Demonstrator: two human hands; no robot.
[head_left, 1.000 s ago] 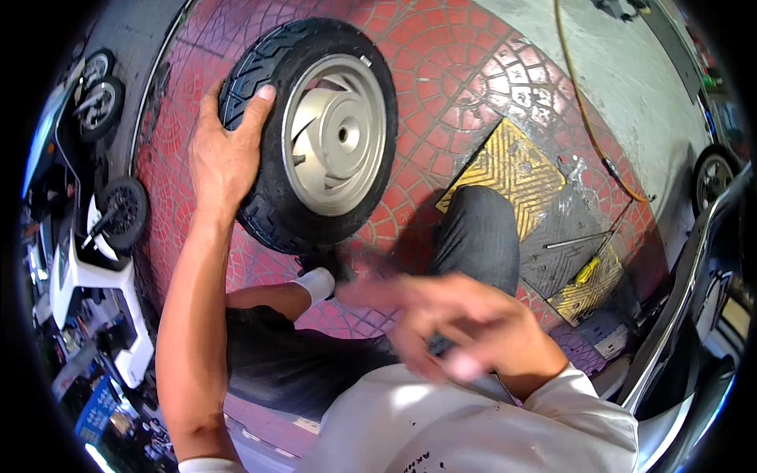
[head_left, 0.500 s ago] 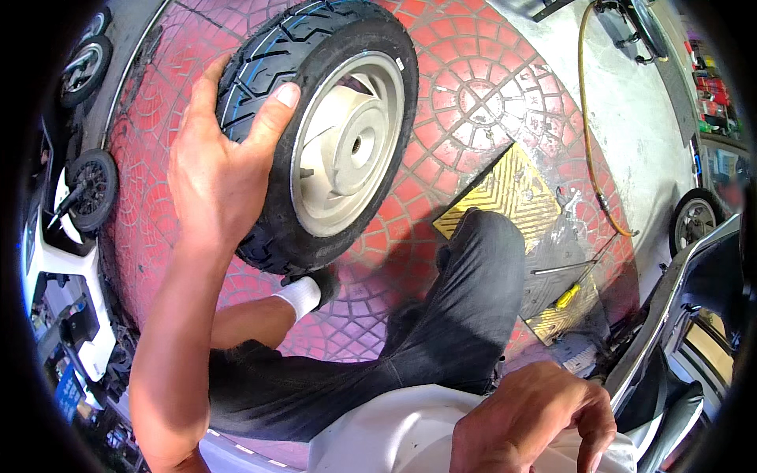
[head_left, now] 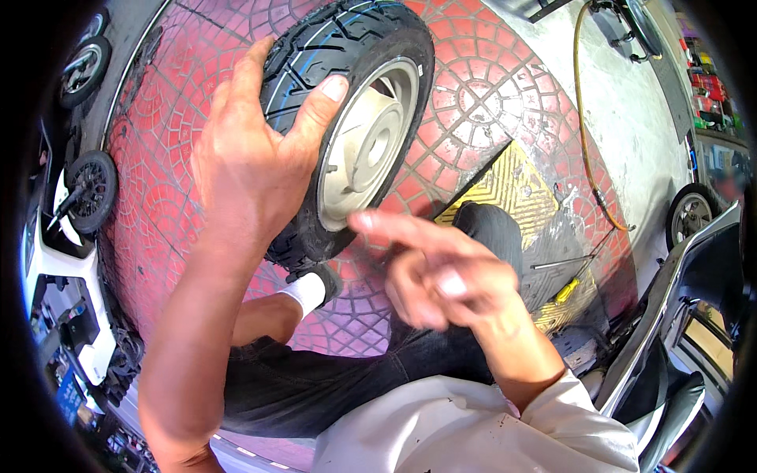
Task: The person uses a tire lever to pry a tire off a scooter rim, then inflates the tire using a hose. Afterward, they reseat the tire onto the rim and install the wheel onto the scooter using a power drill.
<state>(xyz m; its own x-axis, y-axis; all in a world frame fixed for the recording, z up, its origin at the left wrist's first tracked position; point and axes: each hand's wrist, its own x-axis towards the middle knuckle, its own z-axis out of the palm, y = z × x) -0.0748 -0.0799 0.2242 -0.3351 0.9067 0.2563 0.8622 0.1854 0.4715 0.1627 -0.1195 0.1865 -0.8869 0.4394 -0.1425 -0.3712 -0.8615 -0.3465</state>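
The person's left forearm (head_left: 193,339) is bare and stretched well forward, the left wrist (head_left: 236,236) nearly in line with it. I see the back of the left grip (head_left: 256,154): its thumb (head_left: 318,112) stands wide of the fingers (head_left: 246,83), which lie side by side and curve away from me. The right forearm (head_left: 520,351) angles inward in front of the body. Over there the right grip (head_left: 441,272) is blurred, its index finger (head_left: 406,231) extended toward the left side, the others loosely curled, well apart from the left grip.
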